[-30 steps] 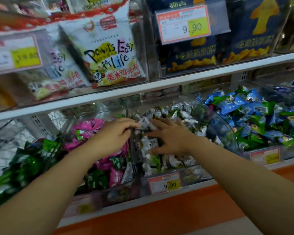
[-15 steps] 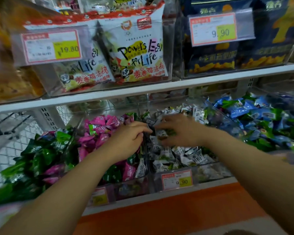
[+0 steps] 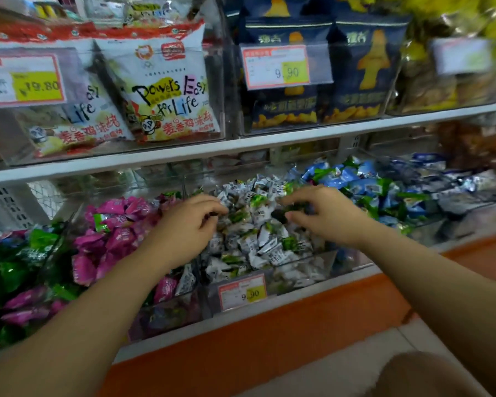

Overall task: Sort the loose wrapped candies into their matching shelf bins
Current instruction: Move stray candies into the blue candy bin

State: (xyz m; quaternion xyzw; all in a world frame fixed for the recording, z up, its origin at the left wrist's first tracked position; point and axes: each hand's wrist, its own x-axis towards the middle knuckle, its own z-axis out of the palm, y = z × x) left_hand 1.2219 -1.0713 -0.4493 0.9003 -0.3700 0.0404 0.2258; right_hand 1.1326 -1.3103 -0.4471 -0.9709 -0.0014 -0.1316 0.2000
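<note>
Left hand [image 3: 184, 229] and right hand [image 3: 328, 216] curl among white-green candies [image 3: 259, 237].

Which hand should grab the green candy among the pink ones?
Left. The left hand sits beside the pink candies, nearer the green candy among them; the right hand is farther right, over the white candies.

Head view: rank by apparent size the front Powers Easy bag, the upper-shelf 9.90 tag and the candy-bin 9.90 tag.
1. Powers Easy bag, clearly largest.
2. Upper-shelf 9.90 tag.
3. Candy-bin 9.90 tag, looks smallest. The two tags may really be the same size, because their distances from the camera differ.
</note>
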